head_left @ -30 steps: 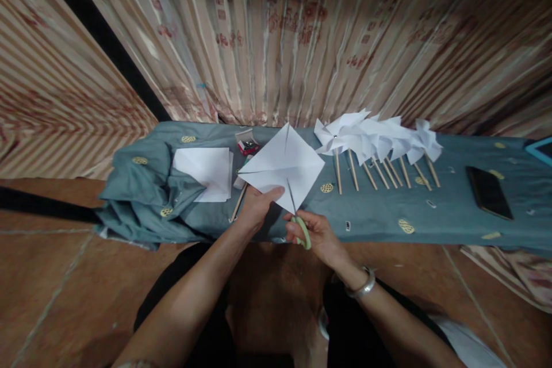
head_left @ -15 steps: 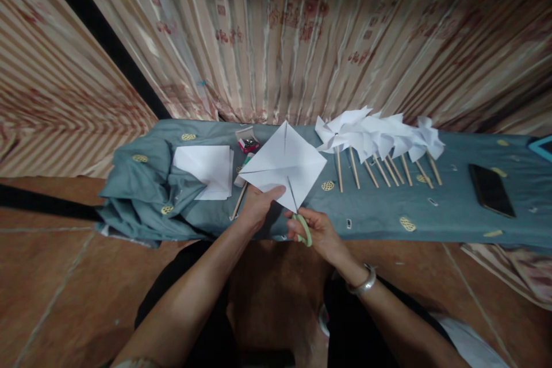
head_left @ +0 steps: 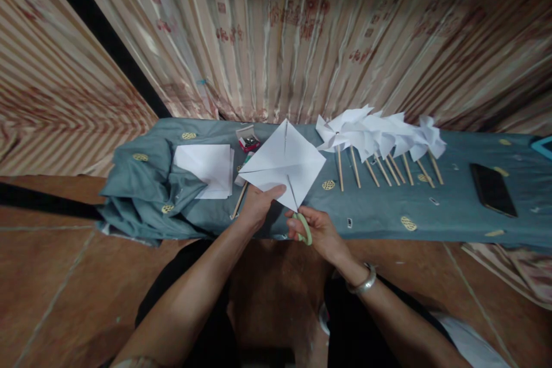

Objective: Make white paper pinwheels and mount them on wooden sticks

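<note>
My left hand (head_left: 259,204) pinches a square white sheet of paper (head_left: 302,162) along its lower left edge, thumb on top. The sheet is turned like a diamond, with slits running in from its top and left corners. In my right hand (head_left: 318,231) is a pair of scissors (head_left: 305,229) with light green handles. Its blades lie at the paper's bottom corner, along a dark slit that runs up toward the middle. The fingers under the sheet are hidden.
Several white paper pinwheels (head_left: 362,129) on wooden sticks lie in a row at the right. A black phone (head_left: 493,190) rests farther right on the blue-green cloth (head_left: 375,213). A stack of white paper (head_left: 211,167), a stick (head_left: 239,201) and a small red box (head_left: 249,141) are at the left.
Almost nothing differs. Both hands, the paper and the scissors keep their places, and the whole view has shifted very slightly.
</note>
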`<state>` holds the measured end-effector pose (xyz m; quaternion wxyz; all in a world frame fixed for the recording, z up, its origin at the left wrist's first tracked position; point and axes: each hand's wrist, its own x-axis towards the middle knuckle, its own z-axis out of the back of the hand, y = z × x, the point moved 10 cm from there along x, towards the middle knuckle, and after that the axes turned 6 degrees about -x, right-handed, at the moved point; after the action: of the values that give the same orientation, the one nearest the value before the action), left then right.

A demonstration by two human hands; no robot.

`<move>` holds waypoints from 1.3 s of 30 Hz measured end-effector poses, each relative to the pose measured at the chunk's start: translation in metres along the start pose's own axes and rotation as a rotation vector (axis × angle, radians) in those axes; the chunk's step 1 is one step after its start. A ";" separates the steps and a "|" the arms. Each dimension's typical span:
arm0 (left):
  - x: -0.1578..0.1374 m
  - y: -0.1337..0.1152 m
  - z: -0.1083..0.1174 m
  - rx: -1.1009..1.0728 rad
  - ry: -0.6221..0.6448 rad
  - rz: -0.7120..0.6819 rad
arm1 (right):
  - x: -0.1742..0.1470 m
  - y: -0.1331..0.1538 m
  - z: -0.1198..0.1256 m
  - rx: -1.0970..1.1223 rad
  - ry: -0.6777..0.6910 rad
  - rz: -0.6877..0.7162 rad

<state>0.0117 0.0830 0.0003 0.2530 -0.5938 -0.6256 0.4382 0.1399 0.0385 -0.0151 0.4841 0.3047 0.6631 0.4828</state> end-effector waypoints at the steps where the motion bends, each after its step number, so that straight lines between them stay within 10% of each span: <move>1: 0.000 0.000 0.000 0.000 0.000 0.003 | 0.000 0.000 0.000 -0.006 0.001 0.003; 39: 0.001 0.001 0.000 0.014 0.017 0.004 | -0.004 0.008 -0.003 -0.033 0.020 0.054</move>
<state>0.0123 0.0835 -0.0003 0.2614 -0.5970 -0.6192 0.4380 0.1381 0.0370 -0.0063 0.4694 0.3096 0.6514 0.5095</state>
